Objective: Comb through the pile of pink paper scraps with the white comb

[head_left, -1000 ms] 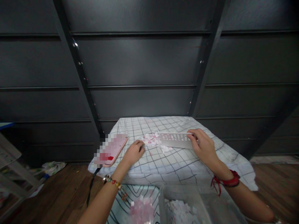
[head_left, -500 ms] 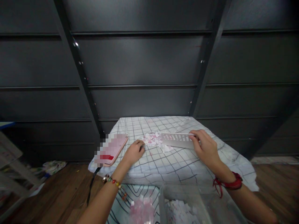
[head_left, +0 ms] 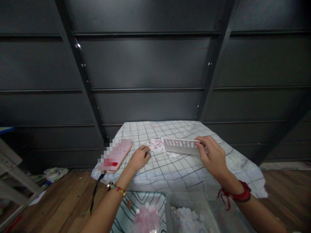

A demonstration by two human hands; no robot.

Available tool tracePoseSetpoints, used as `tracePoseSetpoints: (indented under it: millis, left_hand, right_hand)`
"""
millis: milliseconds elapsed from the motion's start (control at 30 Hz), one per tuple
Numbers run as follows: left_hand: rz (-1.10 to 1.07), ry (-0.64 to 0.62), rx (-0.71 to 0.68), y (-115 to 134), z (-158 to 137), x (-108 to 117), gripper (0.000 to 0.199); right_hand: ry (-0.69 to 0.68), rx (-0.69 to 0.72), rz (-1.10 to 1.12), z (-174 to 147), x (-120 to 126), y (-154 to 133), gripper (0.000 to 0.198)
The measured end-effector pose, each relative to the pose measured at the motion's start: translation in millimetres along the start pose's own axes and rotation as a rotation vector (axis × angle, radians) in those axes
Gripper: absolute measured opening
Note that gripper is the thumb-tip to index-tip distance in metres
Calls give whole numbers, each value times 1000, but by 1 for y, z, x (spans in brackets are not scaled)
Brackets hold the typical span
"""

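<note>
My right hand pinches the right end of a white slotted plastic strip, tilted on its long edge above the checked cloth. At the strip's left end lies a heap of small white and pink paper-like pieces, and part of it is hidden behind the strip. My left hand rests on the cloth at the heap's left side, fingers loosely bent and a gap showing by the thumb. No held object is visible in it.
A pink phone lies on the cloth-covered table at left, a black strap hanging down. Nearer me are a clear plastic box of white pieces and a bundle of pink pieces. Dark panels rise behind the table.
My right hand has shifted slightly left with the slotted strip, which now stands more on edge, its slots showing clearer. My left hand has stayed nearly in place.
</note>
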State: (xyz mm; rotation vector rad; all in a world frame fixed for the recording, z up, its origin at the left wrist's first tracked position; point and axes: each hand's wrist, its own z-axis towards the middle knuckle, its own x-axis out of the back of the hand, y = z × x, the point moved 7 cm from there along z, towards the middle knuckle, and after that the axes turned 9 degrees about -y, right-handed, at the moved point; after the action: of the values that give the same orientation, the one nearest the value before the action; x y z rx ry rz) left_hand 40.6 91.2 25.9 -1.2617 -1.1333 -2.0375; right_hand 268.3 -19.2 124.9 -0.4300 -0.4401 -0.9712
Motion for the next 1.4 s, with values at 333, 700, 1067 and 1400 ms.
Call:
tracePoseSetpoints:
  millis: [333, 700, 1067, 1400]
  left_hand:
    - [-8, 7, -23, -1, 1, -1, 24]
    - [-13, 17, -38, 0, 1, 0, 23]
    - [-4, 28, -21, -2, 1, 0, 26]
    - [14, 75, -19, -4, 1, 2, 26]
  right_hand:
    - [-30, 101, -3, -7, 2, -29, 10]
    - [10, 132, -115, -15, 16, -39, 11]
    - [97, 41, -9, -21, 3, -49, 10]
    - [-46, -1, 162, -20, -28, -24, 11]
